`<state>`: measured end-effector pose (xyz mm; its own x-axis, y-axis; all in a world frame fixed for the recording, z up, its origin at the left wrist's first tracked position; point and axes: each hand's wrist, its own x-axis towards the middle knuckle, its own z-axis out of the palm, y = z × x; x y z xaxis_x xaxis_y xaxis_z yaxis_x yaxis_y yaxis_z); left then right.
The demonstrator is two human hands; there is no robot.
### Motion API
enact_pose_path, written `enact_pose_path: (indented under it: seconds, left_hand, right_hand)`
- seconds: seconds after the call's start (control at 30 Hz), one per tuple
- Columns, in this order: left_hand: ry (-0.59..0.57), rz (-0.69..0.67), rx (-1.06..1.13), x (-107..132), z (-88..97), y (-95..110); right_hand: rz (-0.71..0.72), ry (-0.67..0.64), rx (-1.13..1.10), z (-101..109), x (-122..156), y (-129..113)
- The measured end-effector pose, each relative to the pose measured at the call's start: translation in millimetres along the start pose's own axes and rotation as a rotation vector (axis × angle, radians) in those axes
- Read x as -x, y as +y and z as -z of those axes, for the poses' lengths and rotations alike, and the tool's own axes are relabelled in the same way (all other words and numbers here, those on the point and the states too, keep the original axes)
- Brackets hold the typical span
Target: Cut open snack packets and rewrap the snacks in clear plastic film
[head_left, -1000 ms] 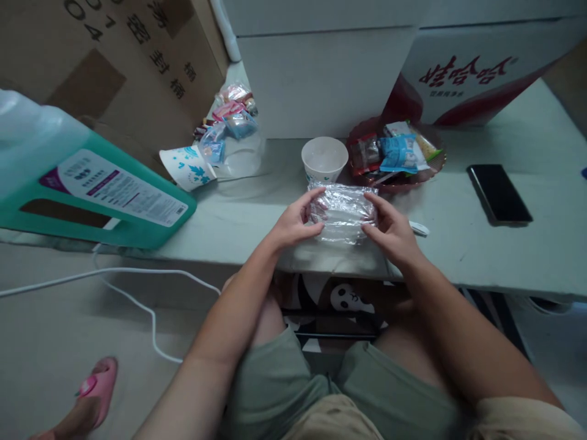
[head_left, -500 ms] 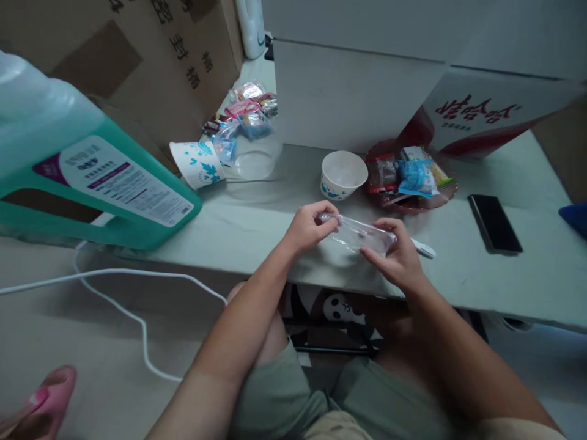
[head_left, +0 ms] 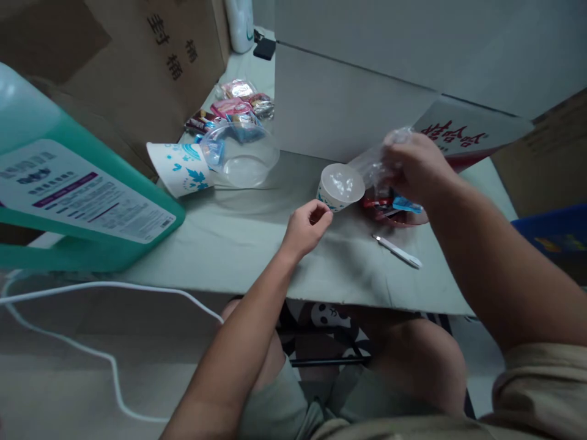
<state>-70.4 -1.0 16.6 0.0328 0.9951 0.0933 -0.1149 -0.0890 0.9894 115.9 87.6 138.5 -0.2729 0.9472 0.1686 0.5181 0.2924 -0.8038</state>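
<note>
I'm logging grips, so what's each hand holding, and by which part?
Right hand: clear, crinkled plastic film, by its bunched upper end. Left hand: nothing visible in its grip.

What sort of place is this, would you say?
Probably a lived-in room, perhaps at home or in a dormitory, though I can't be certain. The signs are the wrapped snacks on the table, the jug of green liquid and the cardboard box.

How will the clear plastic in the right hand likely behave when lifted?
The clear plastic is probably floppy, as it bunches and creases at the right hand. It looks thin and see-through, so likely very light for its size.
</note>
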Motion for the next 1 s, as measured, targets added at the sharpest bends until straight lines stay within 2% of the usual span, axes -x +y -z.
enact_pose_path:
  seconds: [0.07,0.13,0.2,0.23,0.3,0.37,0.5,0.6,0.67,0.77,0.87,0.93,1.0]
  left_hand:
    - [0.027,0.073,0.12,-3.6,2.4,-0.4]
    - [0.057,0.156,0.329,-7.3,5.8,0.1]
    - [0.023,0.195,0.504,-10.3,9.4,1.8]
    - [-0.037,0.202,0.533,-11.2,10.8,2.9]
    - [-0.197,0.225,0.471,-11.6,12.1,4.6]
    - [-0.26,0.237,0.331,-10.9,11.1,4.7]
    - [-0.061,0.22,0.207,-9.1,4.1,-0.2]
    - [0.016,0.289,0.251,-8.2,-1.9,-2.7]
    - [0.035,0.351,0.319,-7.5,-4.4,-1.9]
    - [0.002,0.408,0.484,-7.1,-4.0,1.8]
    - [-0.087,0.454,0.675,-8.2,0.8,5.5]
    - [-0.116,0.469,0.766,-9.1,4.2,6.6]
    - [-0.119,0.429,0.75,-9.7,5.8,5.9]
  right_hand:
    - [-0.225,-0.093,-0.212,-8.5,-11.6,-3.8]
    - [-0.383,-0.192,-0.363,-16.0,-9.7,-7.3]
    - [-0.405,-0.31,-0.349,-21.5,-0.1,-9.0]
    - [-0.394,-0.365,-0.295,-23.5,5.1,-8.7]
    - [-0.339,-0.406,-0.156,-26.6,13.2,-6.2]
    - [-0.226,-0.323,-0.054,-29.7,17.9,-2.4]
    - [0.083,-0.095,0.142,-43.5,31.6,2.1]
    - [0.311,-0.046,0.405,-62.8,51.1,3.6]
    - [0.412,-0.04,0.554,-76.1,63.2,8.0]
    - [0.45,-0.001,0.665,-89.1,73.7,20.2]
    - [0.416,0.035,0.687,-91.1,77.4,29.5]
    - [0.415,-0.018,0.664,-87.3,79.7,29.4]
    - [0.431,-0.135,0.598,-80.9,82.5,24.4]
